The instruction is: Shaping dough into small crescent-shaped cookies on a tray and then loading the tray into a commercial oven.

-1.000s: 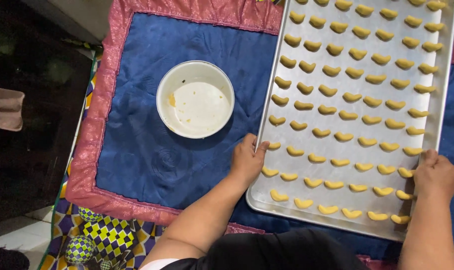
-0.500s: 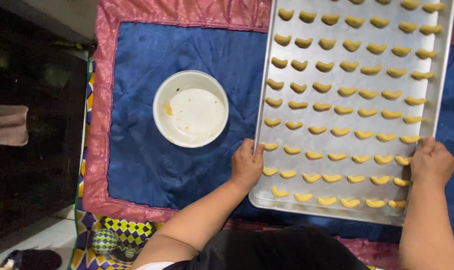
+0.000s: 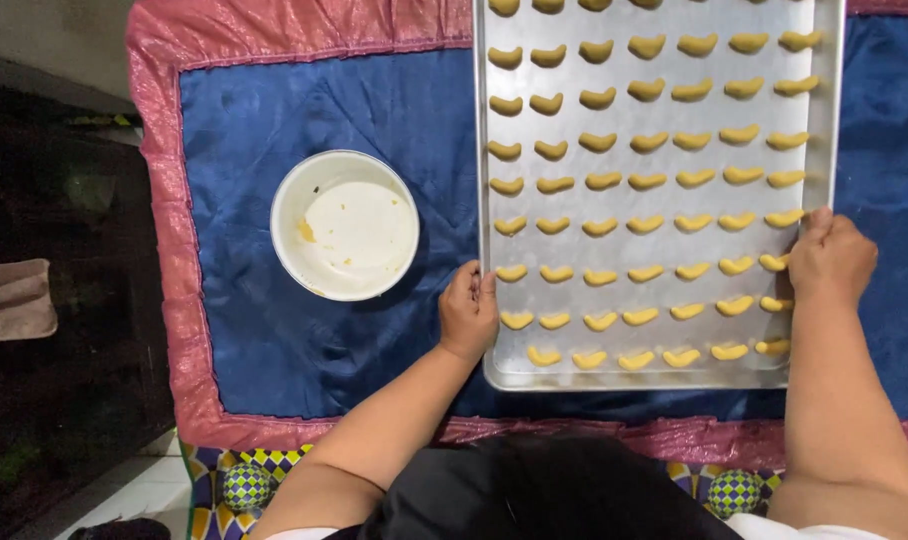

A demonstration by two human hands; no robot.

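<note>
Looking straight down from head height. Nearest the lower edge, dark clothing at the lap, and two bare forearms reaching forward. Beneath them, a floor covering patterned in yellow, purple and green checks (image 3: 249, 485), peeking out at the lower corners.

Gripping the left side rim of a large rectangular silver metal baking tray (image 3: 824, 120): the left hand (image 3: 469, 315), fingers curled closed over the edge near the tray's near left corner. Clasping the right side rim in the same closed grip: the right hand (image 3: 829, 260), placed slightly farther up the edge, thumb lying inside the rim beside the outermost pieces.

Filling the tray in tidy rows: small yellow crescent-shaped dough pieces (image 3: 599, 182), spaced apart, not touching each other, running from the near edge up past the top of the view.

Lying under the tray: a shiny dark blue satin cloth (image 3: 374, 110) bordered with glittery pink fabric (image 3: 164, 250), spreading across most of the scene; whether resting on it or held just above it, impossible to tell.

Sitting on the blue cloth just left of the tray, near the left hand but apart from it: a round white bowl (image 3: 286, 235), holding only yellowish smears and crumbs.

Farther left, beyond the pink border, dim dark flooring and a folded beige cloth (image 3: 12, 300).
</note>
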